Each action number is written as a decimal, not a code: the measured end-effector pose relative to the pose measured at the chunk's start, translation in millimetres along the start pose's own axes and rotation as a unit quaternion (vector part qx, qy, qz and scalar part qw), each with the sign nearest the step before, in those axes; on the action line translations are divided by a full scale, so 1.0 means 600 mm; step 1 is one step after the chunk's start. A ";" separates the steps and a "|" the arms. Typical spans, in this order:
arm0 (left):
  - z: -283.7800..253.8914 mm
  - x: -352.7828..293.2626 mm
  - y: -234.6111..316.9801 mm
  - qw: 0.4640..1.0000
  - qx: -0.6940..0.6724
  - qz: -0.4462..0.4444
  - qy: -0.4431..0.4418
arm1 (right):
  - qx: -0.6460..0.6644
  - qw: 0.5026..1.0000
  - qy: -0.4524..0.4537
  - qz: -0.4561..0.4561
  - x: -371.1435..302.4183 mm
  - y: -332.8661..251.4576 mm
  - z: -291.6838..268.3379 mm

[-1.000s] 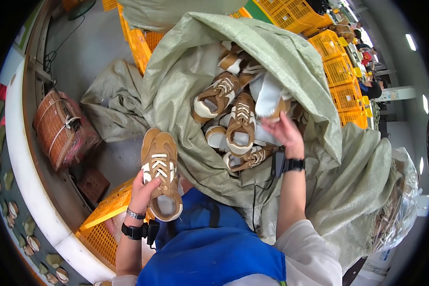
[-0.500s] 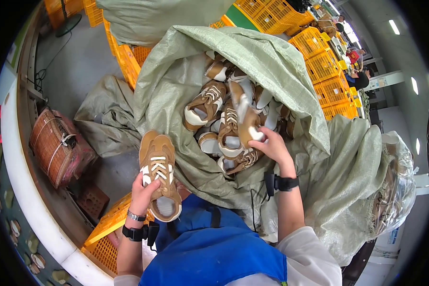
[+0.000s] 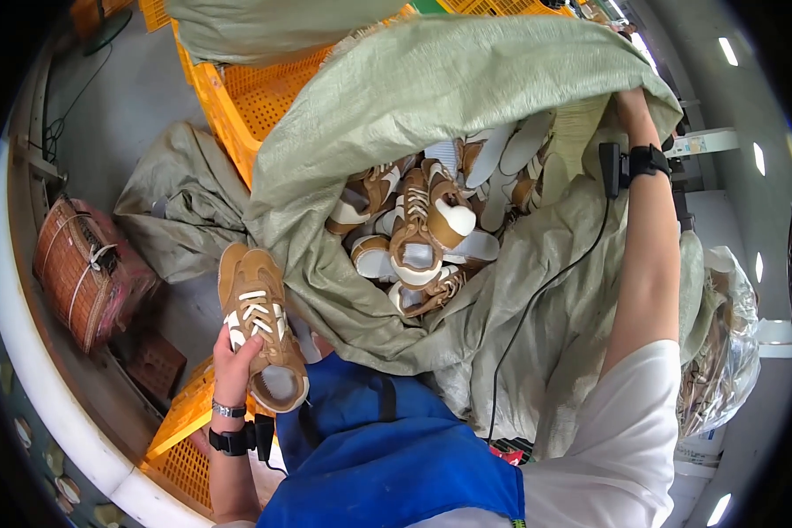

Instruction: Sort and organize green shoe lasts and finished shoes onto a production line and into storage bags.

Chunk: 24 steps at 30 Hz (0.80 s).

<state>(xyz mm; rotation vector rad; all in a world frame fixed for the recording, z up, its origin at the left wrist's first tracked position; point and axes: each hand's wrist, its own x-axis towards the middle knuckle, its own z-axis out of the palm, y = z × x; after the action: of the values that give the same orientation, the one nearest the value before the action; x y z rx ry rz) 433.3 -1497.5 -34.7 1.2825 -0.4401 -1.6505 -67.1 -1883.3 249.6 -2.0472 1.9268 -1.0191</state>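
a: which step were you in just then?

b: sorting shoes out of the big green sack (image 3: 466, 97), as i judged it. my left hand (image 3: 238, 352) was clenched round a tan sneaker (image 3: 262, 326) with white laces, gripping it near the middle, toe pointing away from me, heel opening toward my blue apron (image 3: 387, 458). it hung above the near corner of the yellow crate (image 3: 185, 422) at my left side.

a: and the right hand?

b: my right hand (image 3: 629, 101) was up at the far rim of the sack, past the black wrist strap (image 3: 647, 160). its fingers were hidden by the cloth, so i could not tell whether it gripped the rim or only pressed it back.

a: where was the rest of the work?

b: the pile of matching sneakers (image 3: 422, 229) lay inside the sack's mouth, soles and uppers jumbled, well apart from the one in my left hand. another yellow crate (image 3: 238, 97) stood behind the sack, and a wicker basket (image 3: 75, 268) sat off to my left.

a: what did the next move call for?

b: i reckoned it called for keeping the mouth wide and picking a single shoe cleanly out of the tangle, laces not snagging.

a: what differed from half a second before?

b: my right hand had left the shoes in the pile and gone up to the sack's rim, arm stretched out. the left hand and its sneaker had hardly shifted.
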 end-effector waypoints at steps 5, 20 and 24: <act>0.010 -0.001 -0.006 1.000 0.028 -0.006 -0.006 | -0.113 0.847 -0.476 0.208 -0.077 -0.095 0.095; 0.048 -0.021 -0.004 0.999 0.042 -0.015 0.008 | -0.563 0.689 -0.408 -0.206 -0.269 0.028 0.348; 0.042 -0.005 -0.005 0.999 0.052 0.003 -0.017 | -0.507 0.779 -0.359 -0.091 -0.398 0.010 0.297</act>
<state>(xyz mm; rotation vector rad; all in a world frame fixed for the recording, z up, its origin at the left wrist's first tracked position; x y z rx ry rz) 409.5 -1500.1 -25.5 1.3287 -0.5566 -1.6642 41.5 -1722.2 23.5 -2.4977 1.9423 0.9948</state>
